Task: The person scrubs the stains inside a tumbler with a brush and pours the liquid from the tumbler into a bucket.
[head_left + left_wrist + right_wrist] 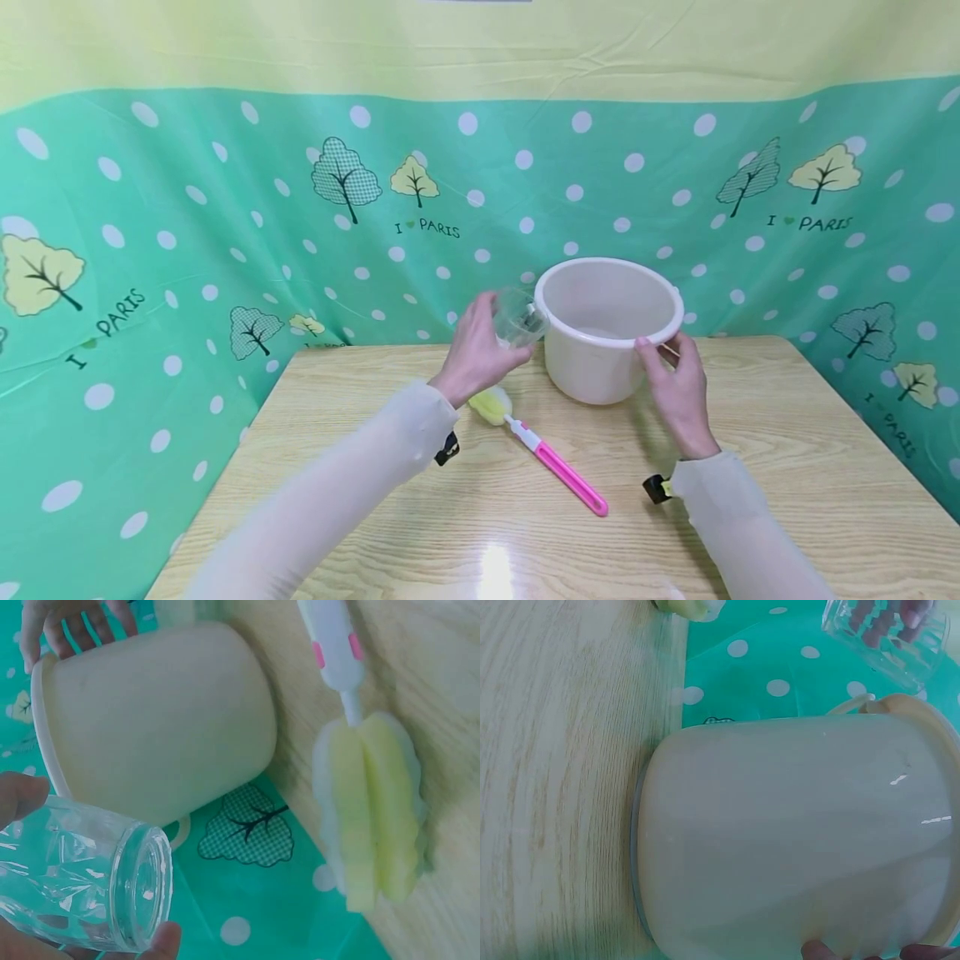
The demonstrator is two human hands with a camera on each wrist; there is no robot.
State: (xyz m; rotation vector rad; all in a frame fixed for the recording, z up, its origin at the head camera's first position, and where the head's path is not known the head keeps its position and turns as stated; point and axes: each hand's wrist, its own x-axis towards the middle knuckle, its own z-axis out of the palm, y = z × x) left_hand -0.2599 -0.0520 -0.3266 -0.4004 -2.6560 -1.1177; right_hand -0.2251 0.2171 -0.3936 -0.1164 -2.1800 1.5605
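A clear faceted glass (519,318) is held in my left hand (478,348), tipped over beside the left rim of a white plastic bucket (592,367). Thumb and fingers wrap the glass (82,870) in the left wrist view, its thick base in sight. With my right hand (681,400) I grip the bucket's front right rim, thumb at the front and fingers partly hidden behind. The bucket's side (795,832) fills most of the right wrist view. Just below my left hand lies a sponge brush (570,479) with a pink handle and yellow-white head (375,817).
Everything is on a light wooden table (360,517). A green polka-dot cloth (247,208) printed with trees hangs close behind the bucket and along both sides. The brush lies diagonally in front of the bucket, its handle pointing towards me.
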